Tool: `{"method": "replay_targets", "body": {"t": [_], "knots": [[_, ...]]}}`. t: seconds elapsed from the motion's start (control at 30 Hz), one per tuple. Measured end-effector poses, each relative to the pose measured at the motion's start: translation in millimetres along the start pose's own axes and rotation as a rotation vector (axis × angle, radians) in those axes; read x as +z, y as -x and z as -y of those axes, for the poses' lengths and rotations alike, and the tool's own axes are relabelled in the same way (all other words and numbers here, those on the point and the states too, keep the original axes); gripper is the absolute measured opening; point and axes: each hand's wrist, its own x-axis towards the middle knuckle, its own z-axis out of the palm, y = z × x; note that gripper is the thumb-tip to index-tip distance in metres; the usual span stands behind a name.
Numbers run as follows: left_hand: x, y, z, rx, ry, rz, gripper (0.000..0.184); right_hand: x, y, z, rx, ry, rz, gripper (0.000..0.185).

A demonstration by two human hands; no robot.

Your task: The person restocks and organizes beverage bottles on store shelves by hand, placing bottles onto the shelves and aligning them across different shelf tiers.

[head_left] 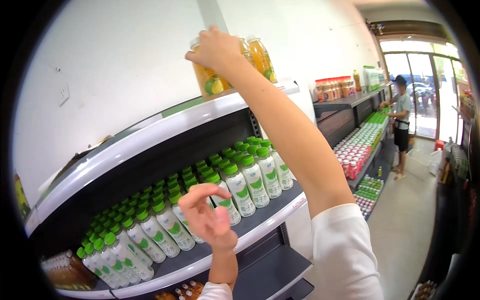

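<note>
A right hand (216, 49) reaches across a clear bottle of orange drink (204, 77) atop a white-edged shelf unit (150, 134), its grip impossible to tell; the left hand (209, 212), empty and loosely half-curled, hovers before rows of white, green-capped plastic bottles (172, 227).

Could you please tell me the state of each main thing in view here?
Right hand: raised, its grip partly hidden from view.
Yellow bottles: filled, partly covered by that hand and arm.
Left hand: fingers curled, holding nothing visible.
Green-capped bottles: capped, upright in rows.
Person in the background: standing beside the far shelves.
</note>
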Motion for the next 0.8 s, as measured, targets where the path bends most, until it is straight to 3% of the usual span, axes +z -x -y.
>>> {"method": "replay_targets", "body": {"t": [0.17,0.3,0.4,0.43,0.5,0.6,0.7,0.8], "knots": [[4.4,-20.5,0.3,0.163,-0.212,0.075,0.034,-2.1,0.6,-2.4,-0.059,-0.244,-0.151,0.056],[18.3,-80.6,-0.7,0.255,-0.852,0.107,0.048,-26.9,17.3,7.0,-0.155,-0.638,-0.229,0.043],[18.2,-114.2,20.2,0.127,-0.998,0.125,0.058,-41.3,43.8,36.1,-0.353,-0.786,-0.322,0.034],[8.4,-124.4,27.7,0.134,-0.976,0.231,0.059,-50.6,57.2,46.8,-0.418,-0.775,-0.371,0.032],[-42.6,-141.3,45.6,0.144,-1.003,0.533,0.056,-63.3,79.5,73.7,-0.539,-0.868,-0.681,0.029],[-85.4,-121.5,52.4,0.290,-0.880,0.165,0.045,-104.6,121.7,107.9,-0.697,-1.139,-0.870,0.020],[-128.6,-128.9,-20.9,0.335,-0.921,0.010,0.040,-136.1,162.5,155.7,-0.743,-1.309,-0.924,0.024],[-195.3,-105.7,-96.2,0.265,-1.049,-0.051,0.036,-151.2,197.0,209.0,-0.793,-1.346,-0.818,0.022]]}}
